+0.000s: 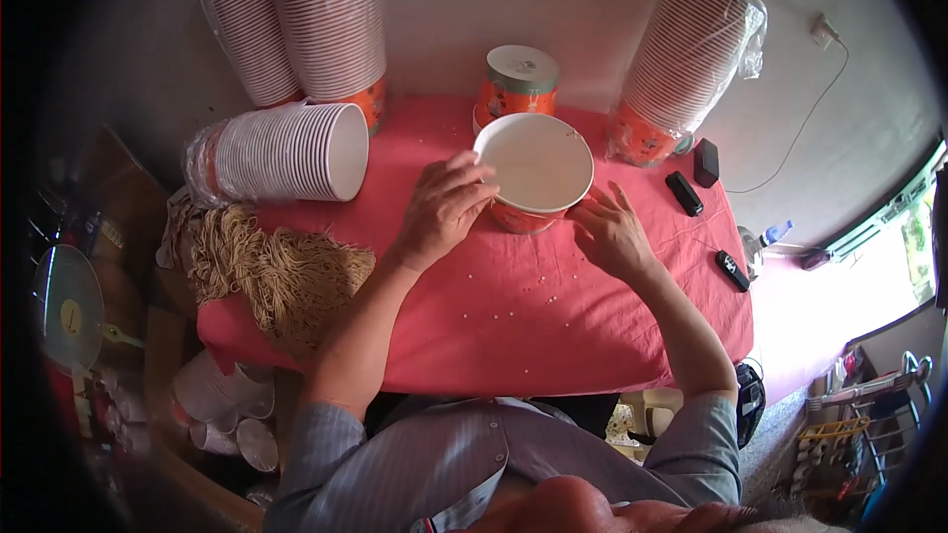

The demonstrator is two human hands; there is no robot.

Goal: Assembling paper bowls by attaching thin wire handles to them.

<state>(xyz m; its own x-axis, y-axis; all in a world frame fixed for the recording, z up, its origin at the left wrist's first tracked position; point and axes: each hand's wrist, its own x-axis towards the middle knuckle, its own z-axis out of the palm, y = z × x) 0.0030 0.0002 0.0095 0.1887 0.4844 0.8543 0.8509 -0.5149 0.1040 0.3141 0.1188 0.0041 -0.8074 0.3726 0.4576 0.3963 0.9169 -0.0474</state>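
- The person's left hand (441, 209) rests on the near-left rim of a paper bowl (534, 174), fingers curled over the edge and gripping it.
- The right hand (612, 232) lies against the bowl's lower right side, fingers spread and touching the orange wall; it braces the bowl rather than closing round it.
- The bowl, white inside and orange outside, stands tilted toward the person between the two hands on a red tablecloth (513, 316).
- Just beyond the bowl stands an upturned bowl (519, 81) of the same kind.
- Left of the left hand lies a sideways stack of white bowls (286, 152), with a heap of dry noodles (281, 271) nearer the person.
- Small white beads (538, 286) are scattered on the cloth just below the hands.
- Right of the right hand lie two dark small devices (683, 192) and (732, 269), with a wrapped bowl stack (681, 54) further off.
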